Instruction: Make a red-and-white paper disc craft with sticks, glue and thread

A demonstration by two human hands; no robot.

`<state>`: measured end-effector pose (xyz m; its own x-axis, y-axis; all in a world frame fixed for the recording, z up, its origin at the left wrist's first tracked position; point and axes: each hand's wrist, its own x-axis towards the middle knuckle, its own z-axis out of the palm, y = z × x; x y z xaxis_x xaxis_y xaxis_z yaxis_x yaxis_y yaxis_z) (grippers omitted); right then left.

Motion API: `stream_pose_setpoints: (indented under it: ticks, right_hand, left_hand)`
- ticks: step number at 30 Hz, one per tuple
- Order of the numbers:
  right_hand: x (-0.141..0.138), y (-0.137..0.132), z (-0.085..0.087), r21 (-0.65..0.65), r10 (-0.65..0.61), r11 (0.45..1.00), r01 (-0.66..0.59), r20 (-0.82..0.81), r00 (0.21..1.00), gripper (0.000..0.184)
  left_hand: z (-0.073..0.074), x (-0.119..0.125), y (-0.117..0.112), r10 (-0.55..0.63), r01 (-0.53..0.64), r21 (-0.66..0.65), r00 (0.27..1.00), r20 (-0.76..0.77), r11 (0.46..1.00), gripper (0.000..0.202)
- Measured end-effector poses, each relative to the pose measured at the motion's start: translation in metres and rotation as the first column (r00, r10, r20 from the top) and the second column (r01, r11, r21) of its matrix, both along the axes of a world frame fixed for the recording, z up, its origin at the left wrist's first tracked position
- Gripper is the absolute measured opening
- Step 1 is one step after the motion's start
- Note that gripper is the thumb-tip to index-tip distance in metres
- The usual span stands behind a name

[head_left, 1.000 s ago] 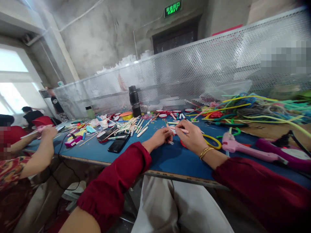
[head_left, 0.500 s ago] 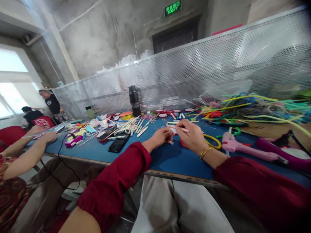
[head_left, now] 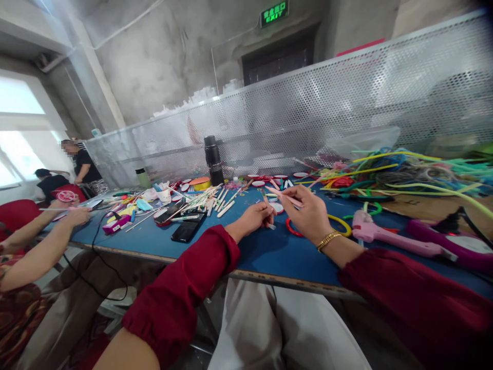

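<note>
My left hand (head_left: 254,217) rests on the blue table (head_left: 162,239), fingers pinched on a thin wooden stick (head_left: 266,203) that points up and away. My right hand (head_left: 308,211) is raised a little above the table beside it, closed on a pale pink stick (head_left: 284,197) held between thumb and fingers. A red ring (head_left: 291,228) and a yellow ring (head_left: 339,223) lie on the table just under and right of my right hand. A small white disc with a red rim (head_left: 276,207) lies between my hands.
A pink glue gun (head_left: 389,237) and a purple one (head_left: 450,247) lie at right. Coloured tubes (head_left: 400,177) are heaped at back right. A black phone (head_left: 187,229), scattered sticks (head_left: 210,199) and a black flask (head_left: 213,160) sit left of centre. A co-worker's arms (head_left: 42,241) work at far left.
My right hand has lifted and moved slightly right with the pink stick, uncovering the red ring. My left hand has stayed put. The co-worker's hands at left have shifted.
</note>
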<state>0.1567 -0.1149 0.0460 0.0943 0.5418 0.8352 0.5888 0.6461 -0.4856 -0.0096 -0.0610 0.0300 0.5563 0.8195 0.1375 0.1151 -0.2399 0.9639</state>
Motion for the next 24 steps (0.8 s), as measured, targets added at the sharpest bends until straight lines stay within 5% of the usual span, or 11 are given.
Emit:
stream_pose_setpoints:
  ticks: [5,11,19,24]
  right_hand:
    - [0.004,0.003,0.003,0.016,-0.087,0.996,0.088,-0.078,0.993,0.014]
    - [0.009,0.0,0.005,-0.041,-0.211,0.976,0.212,0.022,0.977,0.013]
    - [0.025,-0.032,-0.004,-0.264,-0.069,0.954,0.141,0.264,0.962,0.01]
    - [0.024,-0.049,-0.004,-0.272,-0.019,0.95,0.155,0.445,0.895,0.011]
  left_hand:
    - [0.003,-0.003,0.002,0.063,-0.064,0.03,0.997,0.04,0.998,0.02]
    - [-0.001,-0.009,0.015,0.191,-0.192,0.131,0.981,0.022,0.973,0.022]
    - [-0.012,-0.012,0.026,0.274,-0.172,0.442,0.945,-0.179,0.88,0.032]
    - [-0.011,-0.01,0.022,0.259,-0.129,0.443,0.934,-0.246,0.887,0.033]
